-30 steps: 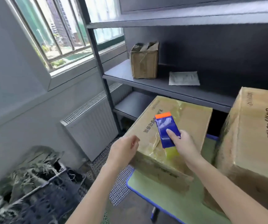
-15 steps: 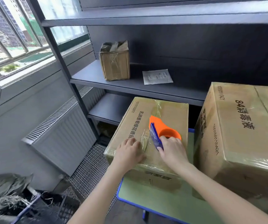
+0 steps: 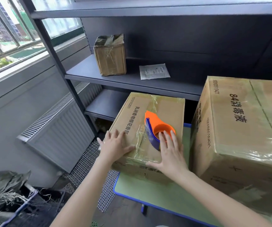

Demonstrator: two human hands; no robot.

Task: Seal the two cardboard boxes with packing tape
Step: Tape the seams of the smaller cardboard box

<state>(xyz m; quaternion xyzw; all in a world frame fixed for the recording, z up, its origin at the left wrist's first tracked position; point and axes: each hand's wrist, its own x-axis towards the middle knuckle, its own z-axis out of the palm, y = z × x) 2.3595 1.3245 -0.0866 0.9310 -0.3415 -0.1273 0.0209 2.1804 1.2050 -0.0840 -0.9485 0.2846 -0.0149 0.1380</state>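
Tape dispenser (image 3: 156, 128) now set down on smaller box (image 3: 148, 122), counter's left edge; a second ago right hand (image 3: 169, 153) gripped it. Both hands flat, empty, left hand (image 3: 115, 145) pressing tape (image 3: 141, 136). Likely smoothing seam.

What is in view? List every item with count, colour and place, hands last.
Brown cardboard boxes on table: 2; smaller left, larger right.
Orange-and-blue plastic tape dispenser: 1, on smaller box.
Small taped brown cardboard box: 1, middle shelf.
White flat packet: 1, shelf, right of small box.
Dark grey metal shelving: 1, behind table.
Green blue-edged table: 1, under boxes.
White radiator: 1, below window.
Barred window: 1, upper left.
Hands: left flat on smaller box; right open, fingertips on dispenser.
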